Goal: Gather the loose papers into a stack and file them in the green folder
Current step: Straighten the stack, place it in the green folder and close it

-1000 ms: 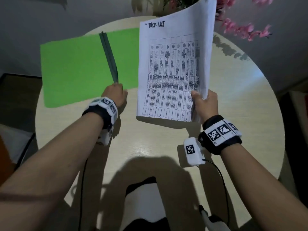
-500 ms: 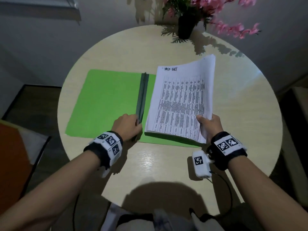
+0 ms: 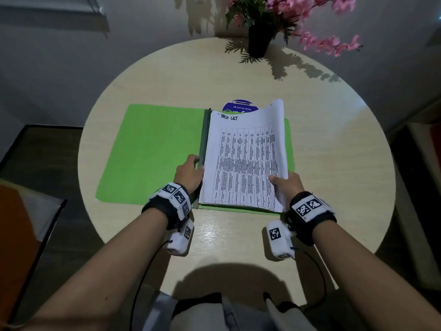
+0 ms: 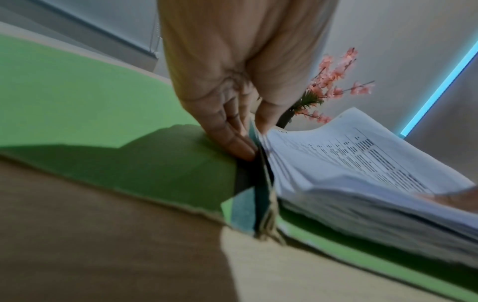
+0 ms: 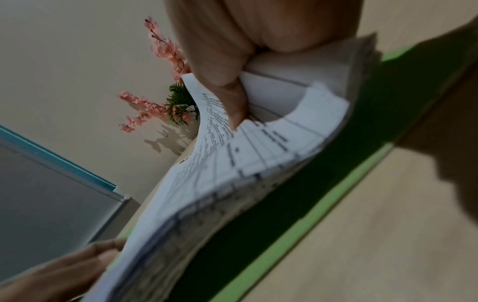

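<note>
The paper stack lies on the open green folder's right half, long axis running away from the person. Right hand pinches its near corner; left hand grips the spine. Round table, flower pot behind.
</note>
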